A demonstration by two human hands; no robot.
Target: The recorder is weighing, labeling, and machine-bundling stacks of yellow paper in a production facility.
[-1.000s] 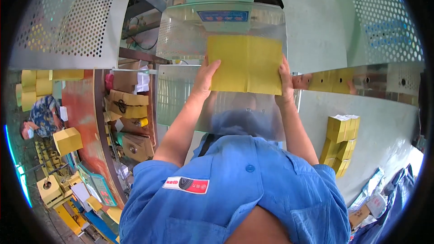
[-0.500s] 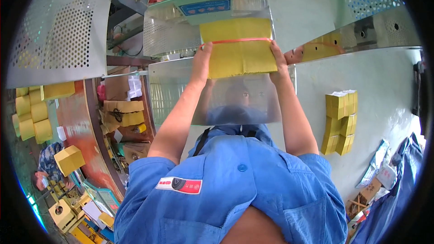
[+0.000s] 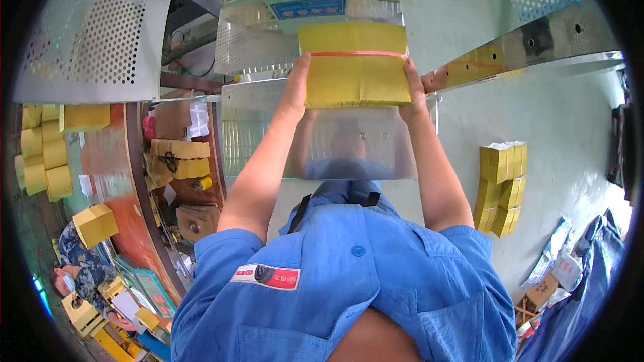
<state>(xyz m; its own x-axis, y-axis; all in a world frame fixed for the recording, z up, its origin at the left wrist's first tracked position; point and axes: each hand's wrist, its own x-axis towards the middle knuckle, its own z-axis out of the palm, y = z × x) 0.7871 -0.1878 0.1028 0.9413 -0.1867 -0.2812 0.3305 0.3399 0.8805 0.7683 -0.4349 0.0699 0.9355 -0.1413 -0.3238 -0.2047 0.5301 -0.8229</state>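
Note:
A thick bundle of yellow paper [image 3: 355,84], with a seam down its middle, lies over the shiny metal plates of a machine. Across it runs a pinkish-red band [image 3: 359,54]. My left hand [image 3: 297,86] presses the bundle's left side, thumb up by the end of the band. Against the right side, my right hand [image 3: 414,88] grips in the same way. The undersides of both hands' grips are hidden by the bundle. Below it, a polished metal plate [image 3: 268,141] mirrors my arms and shirt.
Perforated metal guards [image 3: 100,40] flank the machine, and a holed metal bar [image 3: 530,43] juts out on the right. Stacked yellow paper bundles [image 3: 500,188] stand on the floor to the right. At far left, a co-worker [image 3: 77,261] is beside more yellow blocks [image 3: 47,151].
The view has shifted slightly. My hands keep their hold on the yellow bundle, which stays at nearly the same place over the plates. The co-worker at left shows more fully.

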